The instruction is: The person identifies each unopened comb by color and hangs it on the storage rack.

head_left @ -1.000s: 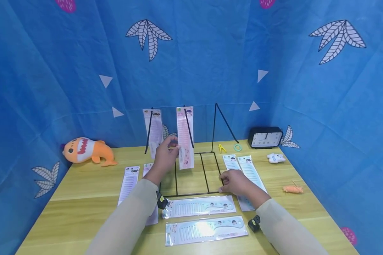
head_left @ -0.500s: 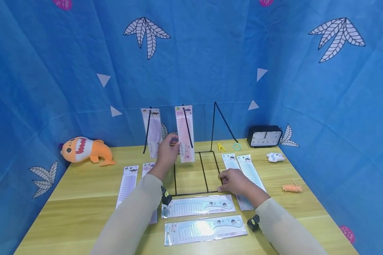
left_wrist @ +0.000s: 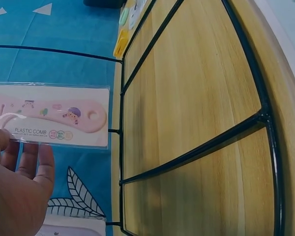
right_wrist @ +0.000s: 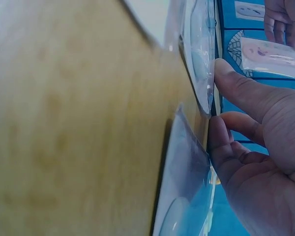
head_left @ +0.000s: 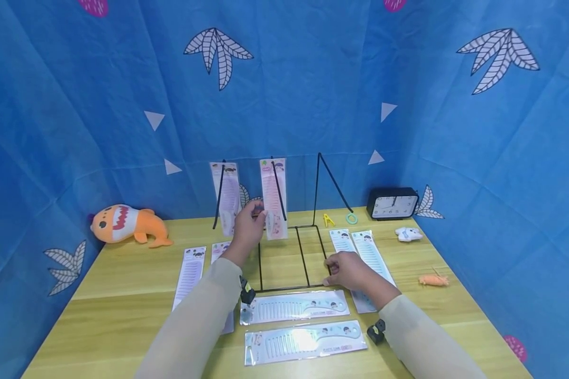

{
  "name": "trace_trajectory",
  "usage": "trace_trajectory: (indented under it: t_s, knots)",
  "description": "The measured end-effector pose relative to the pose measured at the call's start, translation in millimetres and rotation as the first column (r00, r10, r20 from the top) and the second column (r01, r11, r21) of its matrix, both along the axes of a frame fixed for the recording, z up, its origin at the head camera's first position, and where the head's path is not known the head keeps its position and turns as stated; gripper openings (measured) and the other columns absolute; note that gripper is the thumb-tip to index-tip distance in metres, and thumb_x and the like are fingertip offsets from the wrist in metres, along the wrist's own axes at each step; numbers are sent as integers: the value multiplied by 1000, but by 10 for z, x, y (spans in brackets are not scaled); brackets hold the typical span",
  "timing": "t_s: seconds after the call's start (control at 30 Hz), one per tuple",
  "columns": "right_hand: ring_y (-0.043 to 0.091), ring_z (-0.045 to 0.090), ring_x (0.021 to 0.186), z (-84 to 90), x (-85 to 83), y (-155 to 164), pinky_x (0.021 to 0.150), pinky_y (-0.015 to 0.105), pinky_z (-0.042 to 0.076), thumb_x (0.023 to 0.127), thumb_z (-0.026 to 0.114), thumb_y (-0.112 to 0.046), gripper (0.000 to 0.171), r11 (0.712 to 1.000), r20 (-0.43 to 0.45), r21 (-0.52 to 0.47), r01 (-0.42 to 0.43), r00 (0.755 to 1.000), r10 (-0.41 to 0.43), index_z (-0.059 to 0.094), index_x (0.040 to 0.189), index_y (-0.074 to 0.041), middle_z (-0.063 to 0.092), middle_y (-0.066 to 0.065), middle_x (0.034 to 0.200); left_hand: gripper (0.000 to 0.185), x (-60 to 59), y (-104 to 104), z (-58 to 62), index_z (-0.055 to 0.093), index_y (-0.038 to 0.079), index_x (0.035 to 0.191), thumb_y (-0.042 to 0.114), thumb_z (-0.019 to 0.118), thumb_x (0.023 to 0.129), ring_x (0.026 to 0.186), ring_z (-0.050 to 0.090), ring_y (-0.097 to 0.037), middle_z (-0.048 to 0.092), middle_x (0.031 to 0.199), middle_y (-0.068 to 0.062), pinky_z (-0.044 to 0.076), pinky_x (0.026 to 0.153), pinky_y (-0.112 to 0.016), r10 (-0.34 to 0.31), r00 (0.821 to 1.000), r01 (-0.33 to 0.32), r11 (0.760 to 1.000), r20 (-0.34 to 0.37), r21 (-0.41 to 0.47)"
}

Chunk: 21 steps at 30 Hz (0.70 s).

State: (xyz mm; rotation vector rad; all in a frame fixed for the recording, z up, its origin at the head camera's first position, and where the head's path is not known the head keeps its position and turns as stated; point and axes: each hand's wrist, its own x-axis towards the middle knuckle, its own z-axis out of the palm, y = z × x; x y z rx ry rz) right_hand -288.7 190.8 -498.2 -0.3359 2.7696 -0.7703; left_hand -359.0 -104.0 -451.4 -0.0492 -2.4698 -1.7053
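While the left hand [head_left: 247, 227] pinches the pink comb pack [head_left: 273, 200] hanging on the wire rack [head_left: 308, 258], the right hand [head_left: 348, 269], fingers loosely curled, rests on the rack's near right corner.

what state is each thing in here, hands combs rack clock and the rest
left hand: raised, fingers holding the pink comb pack
pink comb pack: hanging on the rack's middle hook
second comb pack: hanging on the left hook
wire rack: standing, right hook bare
right hand: resting on the rack's front right corner
white comb packs: lying flat on the table
clock: upright
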Motion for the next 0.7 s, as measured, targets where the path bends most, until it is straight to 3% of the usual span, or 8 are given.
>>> trace_trajectory:
  t_s: [0.23,0.33,0.37,0.43,0.5,0.6,0.7]
  knots:
    - [14,63,100,4,-3,7,101,46,60,88,94,-24,57,1000,-11,6,-16,1000,16,74,138,-5,73,0,111,26,-12,-7,3,65,14,138,17,62,112,127,68,-33,68,137,-13,63,105,-47,17,1000,-16,1000,16,-13]
    - [14,62,100,5,-11,7,101,45,60,88,94,-24,57,1000,-16,10,-16,1000,16,74,137,-5,73,-1,110,27,3,-8,10,67,14,138,18,62,112,126,69,-32,70,135,-13,63,104,-45,28,999,-27,998,25,-64]
    - [14,63,100,4,-14,7,101,45,60,88,94,-24,57,1000,-14,11,-14,1000,14,74,137,-5,73,-1,110,30,15,-10,12,67,12,141,18,61,112,121,71,-30,72,134,-13,64,99,-43,29,999,-26,996,33,-88]
    - [14,64,102,0,-14,9,102,46,61,88,94,-25,57,1000,-11,9,-13,1000,13,74,137,-5,74,0,112,38,45,-19,18,64,9,149,18,57,113,92,72,-23,75,105,-9,63,76,-35,19,997,-9,990,71,-141]
    - [14,66,104,-1,-6,10,103,46,61,88,94,-24,57,1000,-7,1,-11,1000,11,74,138,-5,74,1,114,44,88,-38,20,61,7,154,19,55,112,67,60,-16,66,81,-4,52,56,-29,11,993,12,980,114,-197]
    - [15,68,107,-4,3,9,104,47,61,87,94,-25,58,1000,-5,-8,-8,1000,8,74,138,-5,75,3,117,43,212,-95,31,64,2,150,21,56,112,59,49,-12,66,78,-3,45,53,-27,0,991,40,957,137,-288]
    - [14,65,102,-4,0,4,99,45,61,88,94,-25,57,1000,-16,-1,-24,1000,24,74,137,-4,74,1,112,32,398,-200,65,75,2,131,23,65,110,79,66,-17,78,108,-12,59,71,-34,6,992,45,917,126,-397]
